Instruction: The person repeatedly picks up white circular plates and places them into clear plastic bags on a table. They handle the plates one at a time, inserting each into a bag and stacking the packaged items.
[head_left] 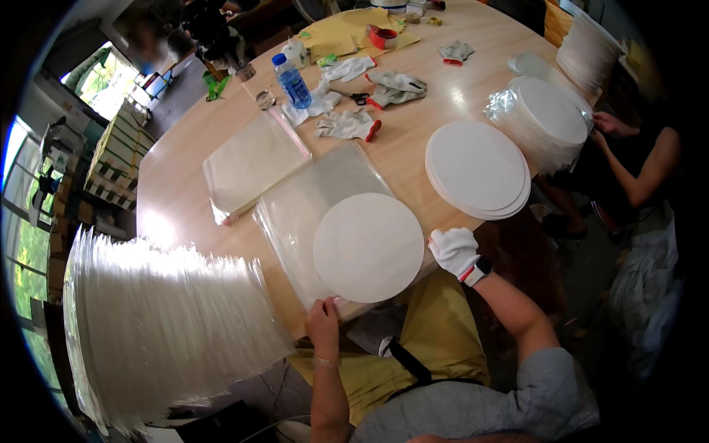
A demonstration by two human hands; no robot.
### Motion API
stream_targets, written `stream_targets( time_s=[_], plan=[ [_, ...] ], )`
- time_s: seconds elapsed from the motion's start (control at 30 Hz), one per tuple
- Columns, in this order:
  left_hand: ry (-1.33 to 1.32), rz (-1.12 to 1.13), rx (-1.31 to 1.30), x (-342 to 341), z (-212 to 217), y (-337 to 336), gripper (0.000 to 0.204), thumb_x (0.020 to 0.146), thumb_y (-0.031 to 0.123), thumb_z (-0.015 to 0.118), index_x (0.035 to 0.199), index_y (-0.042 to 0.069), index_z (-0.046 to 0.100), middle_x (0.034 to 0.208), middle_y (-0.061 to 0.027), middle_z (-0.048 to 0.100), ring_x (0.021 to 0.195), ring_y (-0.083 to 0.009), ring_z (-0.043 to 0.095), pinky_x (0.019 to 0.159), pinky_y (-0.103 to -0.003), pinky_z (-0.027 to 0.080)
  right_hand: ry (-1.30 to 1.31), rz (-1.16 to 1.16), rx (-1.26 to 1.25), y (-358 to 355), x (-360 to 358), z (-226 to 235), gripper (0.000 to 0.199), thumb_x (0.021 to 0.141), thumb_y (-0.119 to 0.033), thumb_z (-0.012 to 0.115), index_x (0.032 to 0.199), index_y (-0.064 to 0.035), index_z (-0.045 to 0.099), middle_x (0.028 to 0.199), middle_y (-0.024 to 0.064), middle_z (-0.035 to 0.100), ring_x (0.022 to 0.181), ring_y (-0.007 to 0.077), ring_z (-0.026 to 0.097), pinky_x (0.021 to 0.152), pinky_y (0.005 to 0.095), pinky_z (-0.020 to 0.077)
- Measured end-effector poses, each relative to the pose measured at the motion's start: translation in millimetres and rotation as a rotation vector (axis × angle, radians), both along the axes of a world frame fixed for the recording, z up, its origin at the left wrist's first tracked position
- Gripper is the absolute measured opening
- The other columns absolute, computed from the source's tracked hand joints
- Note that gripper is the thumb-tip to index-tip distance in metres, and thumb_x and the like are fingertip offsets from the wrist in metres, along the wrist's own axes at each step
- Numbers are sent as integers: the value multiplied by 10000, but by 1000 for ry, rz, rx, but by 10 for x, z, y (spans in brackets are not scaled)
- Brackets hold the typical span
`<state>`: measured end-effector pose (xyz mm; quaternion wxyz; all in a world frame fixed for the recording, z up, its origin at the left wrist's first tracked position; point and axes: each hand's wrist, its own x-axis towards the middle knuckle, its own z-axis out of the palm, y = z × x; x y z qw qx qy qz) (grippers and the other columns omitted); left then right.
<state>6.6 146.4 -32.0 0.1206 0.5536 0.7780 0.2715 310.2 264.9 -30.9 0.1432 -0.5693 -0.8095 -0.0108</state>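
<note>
Two hands work at the near edge of a light wooden oval surface. The bare left hand pinches the near edge of a clear flat plastic bag at the surface's rim, fingers curled closed on the film. The right hand, in a white knit glove with a red cuff, rests half closed against the right edge of a flat white round disc; whether it grips the disc or only touches it cannot be told. The disc lies on the near part of the bag, close to the person's body.

Right of the disc sits a low stack of white round discs, and beyond it a taller stack of discs wrapped in clear film, which another person's hand touches. A second clear bag pile lies to the left. Farther off are loose white gloves and a clear water bottle with a blue cap. At lower left, off the surface, stands a large leaning stack of bagged discs.
</note>
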Motion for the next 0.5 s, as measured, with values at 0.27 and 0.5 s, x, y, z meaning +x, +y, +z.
stream_targets(
  time_s=[0.27,0.5],
  plan=[
    [225,-110,125,95,73,0,465,826,362,577,1175,64,501,1239,-142,476,1121,-327,456,847,-502,381,97,51,42,-69,-125,277,184,744,-234,587,856,-90,571,1011,97,589,955,270,553,728,458,426],
    [366,-429,31,273,69,-49,582,809,393,607,1262,64,448,1393,-170,323,1282,-335,312,930,-591,292,33,358,-83,-287,-169,173,533,738,-367,618,1175,-74,535,1362,45,363,1271,279,299,982,603,247]
  ],
)
